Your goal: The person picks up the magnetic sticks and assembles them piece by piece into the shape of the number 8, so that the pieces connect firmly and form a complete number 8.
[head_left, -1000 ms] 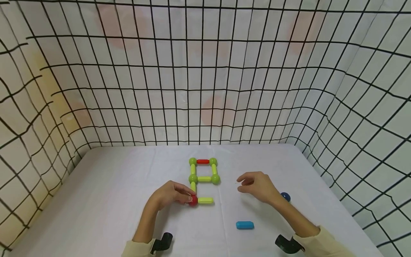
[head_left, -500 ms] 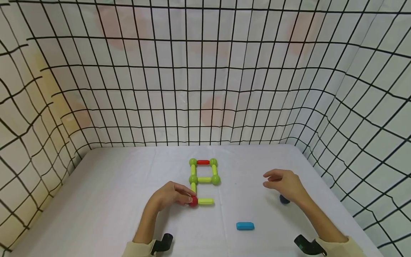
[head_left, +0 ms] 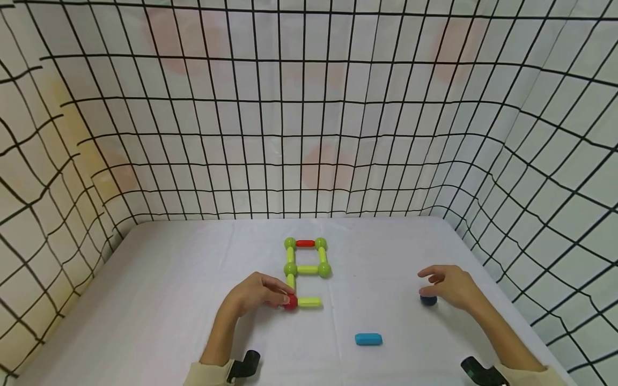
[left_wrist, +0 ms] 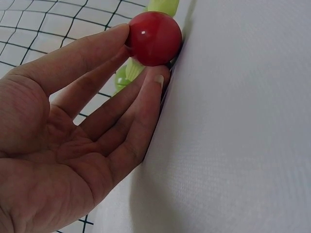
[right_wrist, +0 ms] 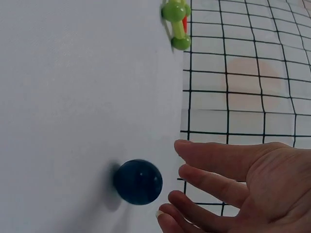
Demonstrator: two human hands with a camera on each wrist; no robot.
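Observation:
My left hand (head_left: pixel 258 295) pinches a red ball (left_wrist: pixel 155 39) between thumb and fingertips at the near corner of a stick-and-ball figure. From that ball a yellow-green rod (head_left: pixel 310 303) points right, while another runs away to a square of green balls (head_left: pixel 324 269) and rods, with a red rod (head_left: pixel 305 244) on its far side. Over on the right, my right hand (head_left: pixel 451 287) hovers just beside a dark blue ball (right_wrist: pixel 138 182). Its fingers are parted and hold nothing; the right wrist view shows a gap between them and the ball.
A light blue rod (head_left: pixel 368 339) lies alone on the white tabletop (head_left: pixel 169 300), nearer than the figure and between the two hands. Black netting (head_left: pixel 309 134) over white walls rises behind the table and along both sides.
My right hand has moved right, away from the figure, and come down beside the dark blue ball. The left hand and the red ball have stayed in place.

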